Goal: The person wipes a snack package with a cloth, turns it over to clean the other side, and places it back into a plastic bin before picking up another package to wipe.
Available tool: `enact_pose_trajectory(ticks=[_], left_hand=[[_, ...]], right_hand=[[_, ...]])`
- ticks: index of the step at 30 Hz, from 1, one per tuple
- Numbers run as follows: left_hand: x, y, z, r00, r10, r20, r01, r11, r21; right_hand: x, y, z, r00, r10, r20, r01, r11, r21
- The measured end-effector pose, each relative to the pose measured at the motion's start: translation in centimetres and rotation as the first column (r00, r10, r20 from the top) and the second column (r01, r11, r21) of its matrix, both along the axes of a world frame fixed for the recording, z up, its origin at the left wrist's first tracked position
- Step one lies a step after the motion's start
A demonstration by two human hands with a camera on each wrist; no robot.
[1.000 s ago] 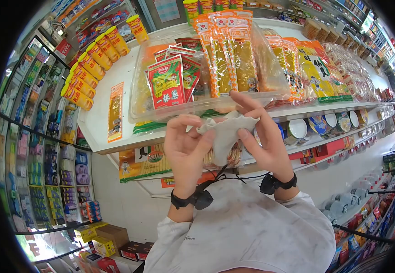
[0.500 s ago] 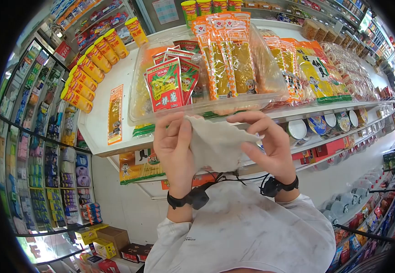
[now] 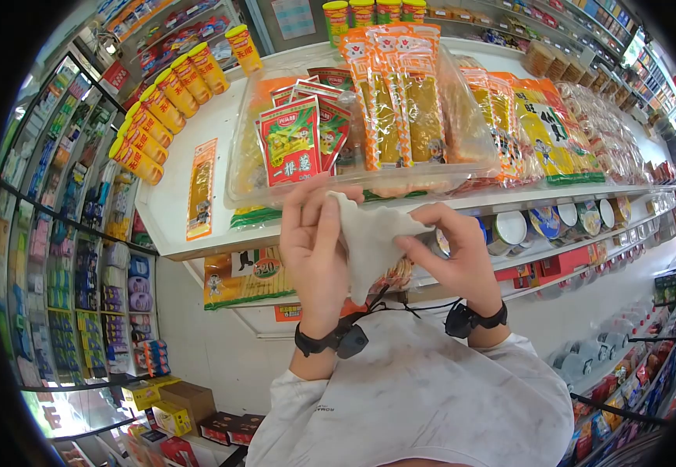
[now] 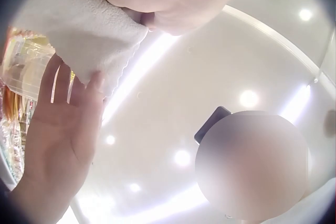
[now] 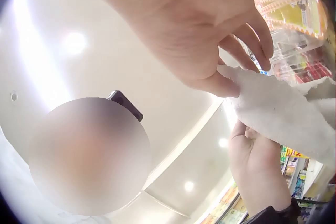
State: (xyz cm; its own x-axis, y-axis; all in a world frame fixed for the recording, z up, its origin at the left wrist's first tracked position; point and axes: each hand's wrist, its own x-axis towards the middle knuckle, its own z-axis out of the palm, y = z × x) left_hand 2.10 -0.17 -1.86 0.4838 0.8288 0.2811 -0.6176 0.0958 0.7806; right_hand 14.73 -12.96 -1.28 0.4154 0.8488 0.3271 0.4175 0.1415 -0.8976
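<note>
A small off-white cloth with a scalloped edge hangs between my two hands, in front of the display shelf. At its upper left corner my left hand pinches it between thumb and fingers. My right hand pinches the right edge between thumb and forefinger. In the left wrist view the cloth slopes down from the left hand toward the right hand. Soft folds of the cloth show in the right wrist view, with the right hand's thumb on its edge.
Just beyond the hands, a clear plastic tray holds red packets and long orange-edged snack packs. One orange pack lies on the white shelf, near a row of yellow canisters. Tubs line the lower shelf.
The cloth was bunched between both hands, then spread wider, and now hangs narrower with folds. My right hand has shifted slightly left and down and pinches the edge more closely.
</note>
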Motion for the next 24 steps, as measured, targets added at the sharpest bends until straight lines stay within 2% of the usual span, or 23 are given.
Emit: enact_pose_trajectory(ticks=[3,6,9,12,15,18,21,24], left_hand=[[0.2,-0.6,0.7,0.992,0.014,-0.127,-0.009,0.999,0.045],[-0.1,0.4,-1.6,0.979,-0.139,-0.150,0.164,0.971,0.172],[-0.4,0.4,-1.9,0.971,-0.112,-0.211,0.143,0.980,0.141],[-0.9,-0.1,-1.0,0.934,-0.099,-0.342,0.102,0.995,-0.010],[-0.6,-0.1,-1.0,0.937,-0.074,-0.342,0.089,0.996,0.028],[-0.6,0.0,-0.7,0.947,-0.088,-0.309,0.108,0.993,0.049],[-0.2,-0.4,0.0,0.959,-0.078,-0.272,0.108,0.989,0.098],[0.0,-0.9,1.0,0.983,-0.122,-0.138,0.131,0.990,0.053]], right_hand=[[-0.1,0.4,-0.2,0.982,-0.013,-0.187,0.054,0.975,0.215],[0.3,0.4,-0.4,0.966,-0.024,-0.257,0.118,0.927,0.355],[0.7,0.1,-0.5,0.963,-0.069,-0.262,0.185,0.872,0.453],[1.1,-0.4,-0.9,0.972,-0.036,-0.233,0.142,0.878,0.458],[0.1,-0.9,-0.5,0.974,-0.041,-0.223,0.132,0.902,0.412],[-0.1,-1.3,-0.7,0.982,0.002,-0.188,0.062,0.940,0.334],[-0.3,-1.2,-0.8,0.988,-0.088,-0.129,0.122,0.950,0.288],[0.0,-0.7,-0.4,0.993,-0.088,-0.074,0.104,0.962,0.251]])
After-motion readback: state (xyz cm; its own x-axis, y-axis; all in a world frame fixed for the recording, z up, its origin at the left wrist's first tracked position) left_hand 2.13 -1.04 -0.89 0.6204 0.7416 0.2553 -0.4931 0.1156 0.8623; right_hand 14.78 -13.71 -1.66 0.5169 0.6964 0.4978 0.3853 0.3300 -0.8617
